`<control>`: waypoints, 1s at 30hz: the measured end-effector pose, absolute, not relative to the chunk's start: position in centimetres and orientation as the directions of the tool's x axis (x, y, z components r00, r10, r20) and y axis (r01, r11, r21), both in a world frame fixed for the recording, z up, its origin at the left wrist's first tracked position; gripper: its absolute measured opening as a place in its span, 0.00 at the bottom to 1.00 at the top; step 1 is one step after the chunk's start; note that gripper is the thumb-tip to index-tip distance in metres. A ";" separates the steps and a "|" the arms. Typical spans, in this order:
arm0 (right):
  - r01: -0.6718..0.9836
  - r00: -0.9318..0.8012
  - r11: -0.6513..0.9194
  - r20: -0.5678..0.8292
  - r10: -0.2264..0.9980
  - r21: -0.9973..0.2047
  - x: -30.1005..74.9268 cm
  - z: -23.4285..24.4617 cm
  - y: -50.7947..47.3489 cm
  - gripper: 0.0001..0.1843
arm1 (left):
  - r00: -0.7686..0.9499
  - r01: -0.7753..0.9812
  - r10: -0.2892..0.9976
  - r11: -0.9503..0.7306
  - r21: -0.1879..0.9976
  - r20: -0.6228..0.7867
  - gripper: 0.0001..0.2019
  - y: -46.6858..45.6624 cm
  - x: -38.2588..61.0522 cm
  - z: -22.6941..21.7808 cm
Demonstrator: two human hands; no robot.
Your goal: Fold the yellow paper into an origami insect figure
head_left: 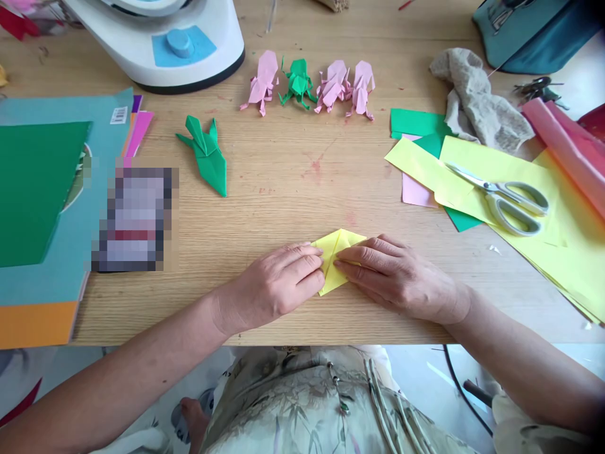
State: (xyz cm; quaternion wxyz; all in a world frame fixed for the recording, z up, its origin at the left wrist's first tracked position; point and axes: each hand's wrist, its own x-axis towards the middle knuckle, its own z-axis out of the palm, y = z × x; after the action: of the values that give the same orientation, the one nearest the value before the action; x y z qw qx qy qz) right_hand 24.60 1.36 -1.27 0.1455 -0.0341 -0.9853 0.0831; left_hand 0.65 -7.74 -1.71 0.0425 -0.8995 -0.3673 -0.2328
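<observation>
A small folded yellow paper [336, 249] lies on the wooden table [283, 208] near its front edge. My left hand [278, 284] presses on the paper's left side with fingers held together. My right hand [392, 274] presses on its right side, fingertips meeting the left hand's at a crease. Both hands cover the paper's lower part.
A green folded paper shape [207, 154] lies left of centre. Three pink paper frogs [333, 85] and a green one [297, 82] stand in a row behind. Scissors [505, 198] rest on yellow sheets [553, 252] at right. Coloured paper stacks [42, 208] lie left; a white appliance [165, 38] sits at the back.
</observation>
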 end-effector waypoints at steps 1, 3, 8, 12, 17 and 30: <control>0.042 -0.956 0.984 0.281 0.091 -0.173 24.6 -1.3 1.4 0.14 | 0.624 0.678 0.639 -0.729 0.094 0.450 0.08 -7.7 0.6 -1.7; 0.039 -0.957 0.984 0.278 0.087 -0.173 24.7 -1.4 1.4 0.14 | 0.629 0.674 0.636 -0.733 0.094 0.446 0.08 -7.8 0.5 -1.8; 0.038 -0.962 0.982 0.260 0.086 -0.184 24.8 -1.3 1.4 0.13 | 0.648 0.659 0.627 -0.746 0.094 0.433 0.06 -7.9 0.4 -1.9; 0.025 -0.966 0.981 0.248 0.073 -0.191 24.8 -0.9 1.7 0.11 | 0.655 0.654 0.623 -0.751 0.092 0.426 0.06 -8.0 0.4 -2.0; 0.011 -0.967 0.983 0.250 0.057 -0.183 24.8 -0.7 1.7 0.12 | 0.673 0.639 0.602 -0.766 0.071 0.430 0.05 -8.1 0.5 -1.9; 0.006 -0.977 0.955 0.200 0.068 -0.295 24.0 -1.5 1.2 0.12 | 0.660 0.647 0.598 -0.760 0.059 0.455 0.04 -8.1 0.8 -1.5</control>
State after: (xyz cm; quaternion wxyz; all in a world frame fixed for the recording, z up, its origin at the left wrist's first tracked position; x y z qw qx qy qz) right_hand 24.01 1.23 -1.49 0.1048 -0.0188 -0.9832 0.1482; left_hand 0.82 -8.14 -1.55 0.0538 -0.9095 -0.3422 -0.2298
